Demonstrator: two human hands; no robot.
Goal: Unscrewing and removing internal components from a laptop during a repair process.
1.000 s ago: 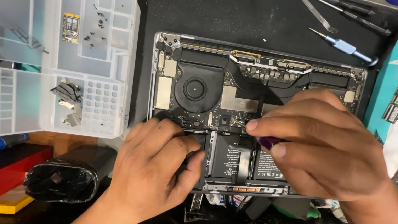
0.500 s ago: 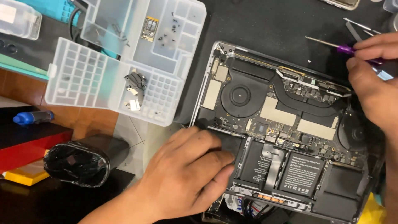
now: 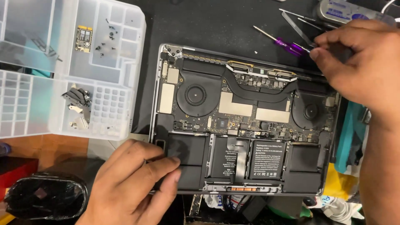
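Head view: right hand left purple screwdriver.

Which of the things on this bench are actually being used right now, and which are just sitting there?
In use:
- opened laptop, steadied by the left hand on its lower left corner
- purple-handled screwdriver and slim metal tools, under the right hand

Lying about:
- clear parts organiser with small screws
- black wrapped bundle

My left hand covers the opened laptop's near-left corner; its middle and right lie bare. Left of it, the clear parts tray crowds the edge. Screwdrivers clutter the mat by my right hand, perhaps leaving gaps between.
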